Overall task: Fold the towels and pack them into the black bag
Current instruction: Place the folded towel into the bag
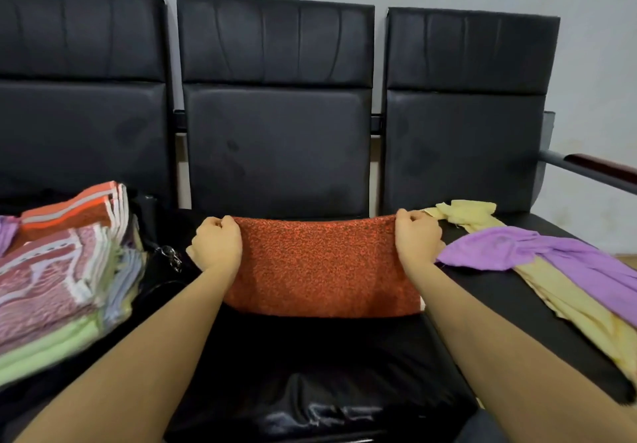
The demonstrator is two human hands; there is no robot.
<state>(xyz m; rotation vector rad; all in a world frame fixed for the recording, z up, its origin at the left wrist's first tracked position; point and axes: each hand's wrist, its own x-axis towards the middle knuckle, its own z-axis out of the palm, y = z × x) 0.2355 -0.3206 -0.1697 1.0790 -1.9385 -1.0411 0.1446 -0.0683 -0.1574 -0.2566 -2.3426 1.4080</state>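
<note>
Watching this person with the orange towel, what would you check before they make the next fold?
1. Left hand grips the orange towel at its far left corner: ok.
2. Right hand grips the far right corner: ok.
3. Far edge stretched straight between the hands: ok.
4. Towel clear of the purple towel and yellow towel on the right seat: ok, though close.
5. Room in the black bag behind the folded stack: cannot tell, mostly hidden.
</note>
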